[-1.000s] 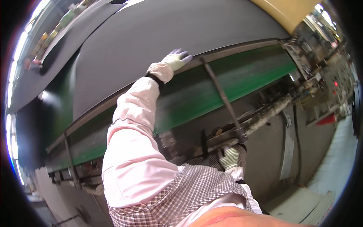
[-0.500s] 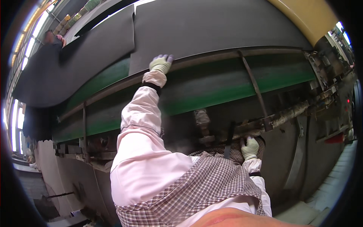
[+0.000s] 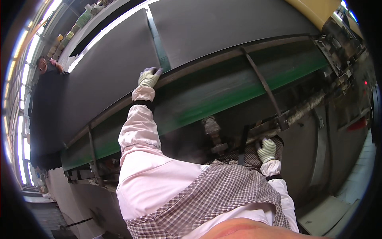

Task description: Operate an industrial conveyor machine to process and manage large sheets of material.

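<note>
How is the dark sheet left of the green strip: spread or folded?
Spread: the dark sheet lies smooth, with no fold visible, beside the green strip and near the left hand. Its left end is too dark to tell.

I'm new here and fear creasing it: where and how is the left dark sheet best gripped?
Probably pinch the left dark sheet by its near right corner, coming from the near side: it lies flat there, and the green gap bares that edge by the left hand.
</note>
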